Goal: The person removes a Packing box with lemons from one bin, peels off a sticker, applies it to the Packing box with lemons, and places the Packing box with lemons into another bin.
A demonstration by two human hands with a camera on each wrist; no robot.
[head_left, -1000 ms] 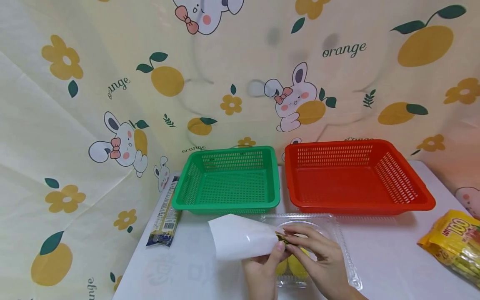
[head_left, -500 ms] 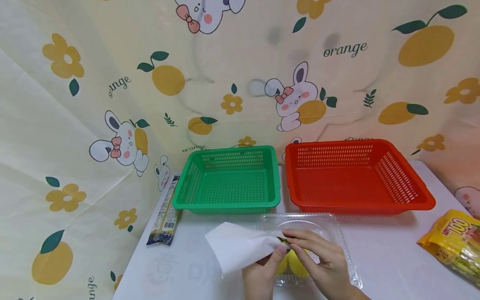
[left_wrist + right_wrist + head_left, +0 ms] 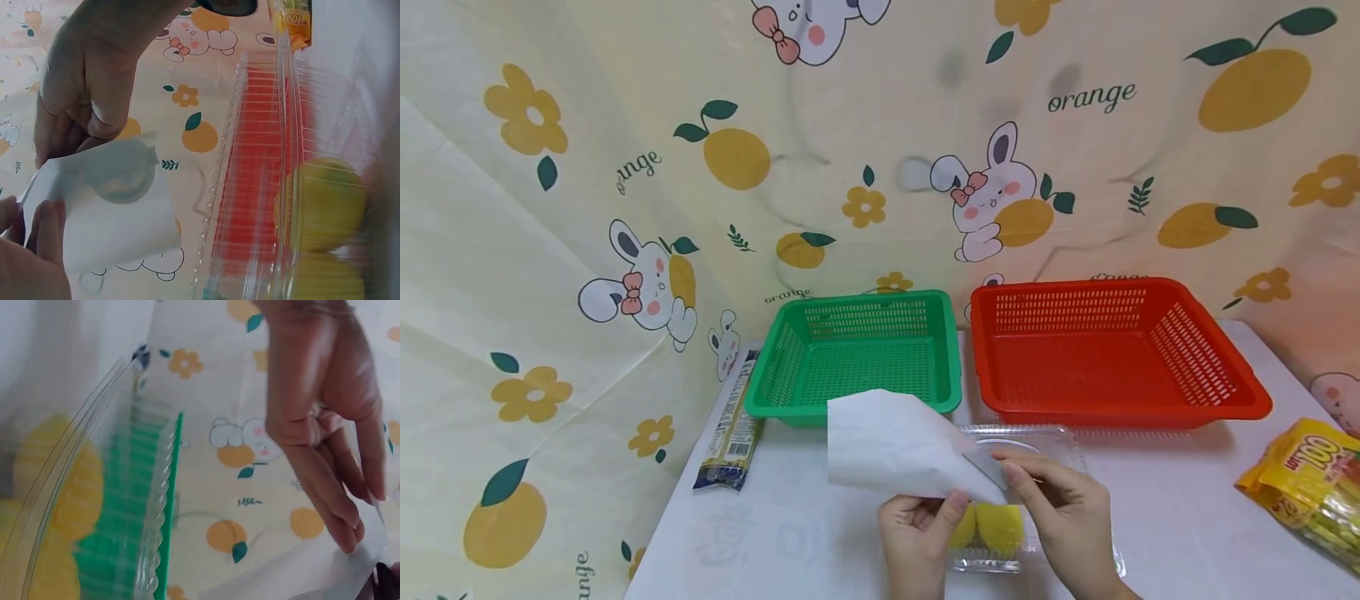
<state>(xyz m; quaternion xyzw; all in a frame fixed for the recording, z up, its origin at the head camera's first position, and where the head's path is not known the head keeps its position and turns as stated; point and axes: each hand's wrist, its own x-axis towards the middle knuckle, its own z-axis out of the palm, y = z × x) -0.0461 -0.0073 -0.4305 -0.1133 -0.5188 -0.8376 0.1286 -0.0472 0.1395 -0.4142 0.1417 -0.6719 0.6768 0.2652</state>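
Observation:
A white paper sheet (image 3: 887, 442) is held up in the air, tilted, in front of the baskets. My left hand (image 3: 917, 533) pinches its lower edge between thumb and fingers. At the sheet's right end my right hand (image 3: 1071, 517) pinches a pointed corner, where a greyish flap shows. The left wrist view shows a grey round patch (image 3: 125, 178) on the sheet. Below and behind the hands lies a clear plastic clamshell box (image 3: 1071, 442) with yellow rounded things (image 3: 1000, 529) inside, partly covered by the sheet and hands.
A green basket (image 3: 760, 410) and a red basket (image 3: 1120, 415) stand side by side at the back. A long dark-and-gold packet (image 3: 733, 442) lies at the left edge. A yellow printed bag (image 3: 1311, 492) sits at the far right. A printed cloth hangs behind.
The sheet has swung up, now overlapping the green basket's front rim. My right hand has shifted slightly right; the dark-gold bit at its fingertips is out of sight, and a greyish flap shows there.

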